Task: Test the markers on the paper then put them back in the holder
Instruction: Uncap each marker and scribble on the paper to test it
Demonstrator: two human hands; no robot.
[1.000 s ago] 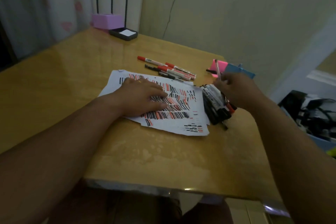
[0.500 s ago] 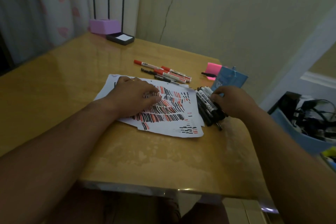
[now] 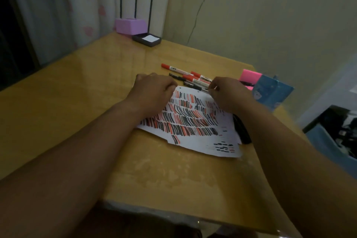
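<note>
Head view, and both forearms run up from the bottom corners to meet mid-frame. The left hand point(image 3: 152, 91) sits knuckles-up on the upper left corner of the white sheet of paper striped with red and black test strokes point(image 3: 193, 123). Its fingers are curled under, and I cannot tell whether they hold anything. The right hand point(image 3: 227, 94) is just beside it over the sheet's top edge, thumb and forefinger drawn together on the near end of a thin black marker point(image 3: 194, 86) lying there.

Just behind that one lie the white markers with red caps point(image 3: 185, 72), fanned on the glossy yellow wooden worktop point(image 3: 77, 114). A heap of black markers point(image 3: 241, 129) peeks out under the right forearm at the paper's right edge. Right of centre stands the pale blue patterned box point(image 3: 274, 92), which I take for the holder, with a pink block of sticky notes point(image 3: 249, 76) just behind it. Upper left, well apart, sit a lilac box point(image 3: 130, 26) and a shallow black tray with a white pad point(image 3: 147, 40).

My read: a marker is being picked up for testing. Next it wants lifting clear and uncapping, and the left hand is well placed for that. Then a short stroke on the bare strip at the sheet's lower right, cap back on, and into the blue box.
</note>
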